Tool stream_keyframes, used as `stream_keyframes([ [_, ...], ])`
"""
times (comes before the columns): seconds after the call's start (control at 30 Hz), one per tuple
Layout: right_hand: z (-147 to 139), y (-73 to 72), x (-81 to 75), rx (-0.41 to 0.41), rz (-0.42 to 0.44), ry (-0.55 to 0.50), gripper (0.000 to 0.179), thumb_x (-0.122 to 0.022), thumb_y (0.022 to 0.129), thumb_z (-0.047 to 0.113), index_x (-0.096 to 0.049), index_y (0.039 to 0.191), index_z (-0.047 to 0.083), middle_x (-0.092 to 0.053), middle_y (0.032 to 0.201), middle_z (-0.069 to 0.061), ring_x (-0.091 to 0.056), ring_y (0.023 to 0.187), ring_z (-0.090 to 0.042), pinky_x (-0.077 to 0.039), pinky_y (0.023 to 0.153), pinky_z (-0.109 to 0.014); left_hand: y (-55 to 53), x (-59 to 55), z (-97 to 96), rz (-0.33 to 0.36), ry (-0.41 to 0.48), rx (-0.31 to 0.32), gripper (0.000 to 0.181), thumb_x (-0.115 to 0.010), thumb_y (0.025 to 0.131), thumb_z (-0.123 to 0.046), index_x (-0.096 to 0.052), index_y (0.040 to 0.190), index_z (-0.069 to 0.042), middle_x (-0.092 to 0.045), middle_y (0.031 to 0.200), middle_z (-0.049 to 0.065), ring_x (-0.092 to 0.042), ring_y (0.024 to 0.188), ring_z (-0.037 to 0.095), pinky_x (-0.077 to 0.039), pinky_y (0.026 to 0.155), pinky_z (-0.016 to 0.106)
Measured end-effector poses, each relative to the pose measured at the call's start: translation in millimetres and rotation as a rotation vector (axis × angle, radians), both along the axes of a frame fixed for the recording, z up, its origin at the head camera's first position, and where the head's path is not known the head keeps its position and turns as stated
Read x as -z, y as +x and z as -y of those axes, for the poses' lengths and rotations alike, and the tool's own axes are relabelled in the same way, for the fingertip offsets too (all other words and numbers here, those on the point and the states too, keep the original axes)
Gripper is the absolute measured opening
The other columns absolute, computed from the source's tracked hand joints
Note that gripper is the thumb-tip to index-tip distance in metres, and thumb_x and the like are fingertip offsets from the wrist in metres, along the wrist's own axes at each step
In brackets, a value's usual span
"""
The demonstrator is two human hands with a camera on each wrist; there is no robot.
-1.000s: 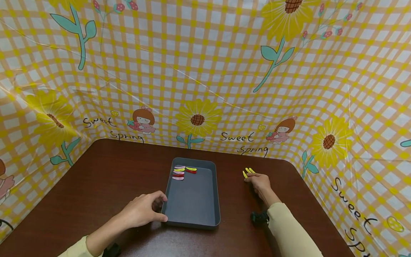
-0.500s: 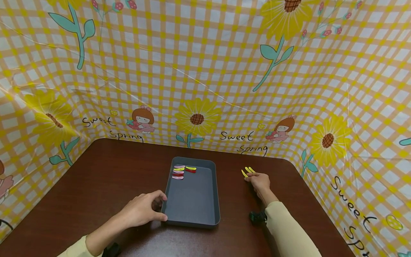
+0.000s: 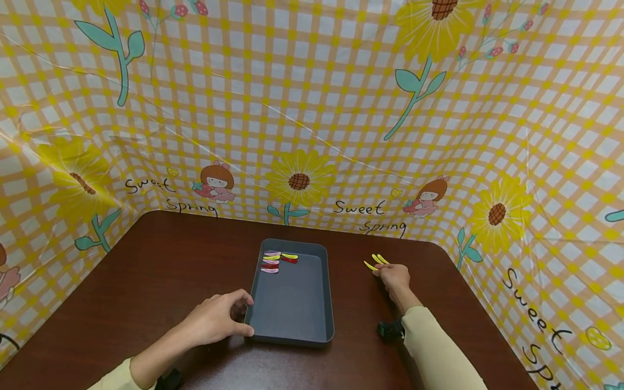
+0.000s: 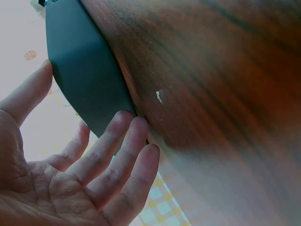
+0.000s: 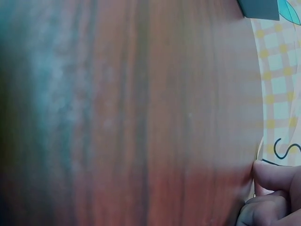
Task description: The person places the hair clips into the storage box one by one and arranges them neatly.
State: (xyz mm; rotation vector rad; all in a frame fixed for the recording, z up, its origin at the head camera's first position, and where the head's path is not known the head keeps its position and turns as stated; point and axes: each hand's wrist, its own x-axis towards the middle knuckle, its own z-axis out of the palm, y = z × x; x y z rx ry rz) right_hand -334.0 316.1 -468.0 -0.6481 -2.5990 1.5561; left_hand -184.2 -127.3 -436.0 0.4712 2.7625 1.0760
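A dark grey tray (image 3: pixel 292 309) stands on the table, with my left hand (image 3: pixel 214 319) holding its left side near the front corner. In the left wrist view the thumb meets the tray's rim and the fingertips (image 4: pixel 123 117) touch its outer wall (image 4: pixel 89 66). My right hand (image 3: pixel 395 279), to the right of the tray, pinches a yellow hair clip (image 3: pixel 369 266) between thumb and fingers. Two more yellow hair clips (image 3: pixel 378 259) lie just beyond those fingers. In the right wrist view, my right hand (image 5: pixel 275 193) shows only at the lower right corner.
Inside the tray's far left part, pink, yellow and red hair clips (image 3: pixel 271 262) lie in a column. Beside them are a yellow clip (image 3: pixel 290 256) and a red clip (image 3: pixel 290 260). A checked cloth (image 3: pixel 312 119) rises behind and around the brown table (image 3: pixel 195 254).
The pinched yellow clip has swung slightly leftward, its tip now further from the other two yellow clips. My left hand and the tray stay in place.
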Motion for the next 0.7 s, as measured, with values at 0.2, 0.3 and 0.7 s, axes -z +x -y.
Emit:
stream_keyframes([
  [0.2, -0.8, -3.3, 1.9, 0.006, 0.001, 0.008, 0.026, -0.07, 0.089, 0.006, -0.072, 0.113, -0.002, -0.064, 0.115, -0.019, -0.034, 0.043, -0.011, -0.032, 0.044, -0.027, 0.0, -0.1, 0.4, 0.002, 0.0, 0.0, 0.052, -0.09, 0.072, -0.039, -0.064, 0.114, -0.02, -0.069, 0.099, -0.005, -0.063, 0.09, 0.014, -0.048, 0.072, 0.042],
  [0.3, -1.0, -3.3, 1.2, -0.002, -0.001, 0.021, 0.024, -0.069, 0.089, 0.006, -0.072, 0.112, -0.002, -0.065, 0.108, -0.016, -0.033, 0.043, -0.011, -0.032, 0.044, -0.028, 0.0, 0.0, 0.2, 0.002, 0.0, -0.002, 0.052, -0.09, 0.072, -0.039, -0.064, 0.113, -0.02, -0.068, 0.099, -0.005, -0.062, 0.09, 0.014, -0.048, 0.072, 0.042],
  [0.7, 9.0, 0.3, -7.1, -0.053, -0.022, 0.016, 0.024, -0.067, 0.092, 0.007, -0.071, 0.113, -0.004, -0.062, 0.122, -0.024, -0.033, 0.044, -0.01, -0.031, 0.045, -0.026, -0.5, 0.5, 0.7, 0.004, -0.003, -0.001, 0.052, -0.09, 0.072, -0.039, -0.064, 0.113, -0.021, -0.069, 0.099, -0.005, -0.063, 0.09, 0.014, -0.048, 0.072, 0.042],
])
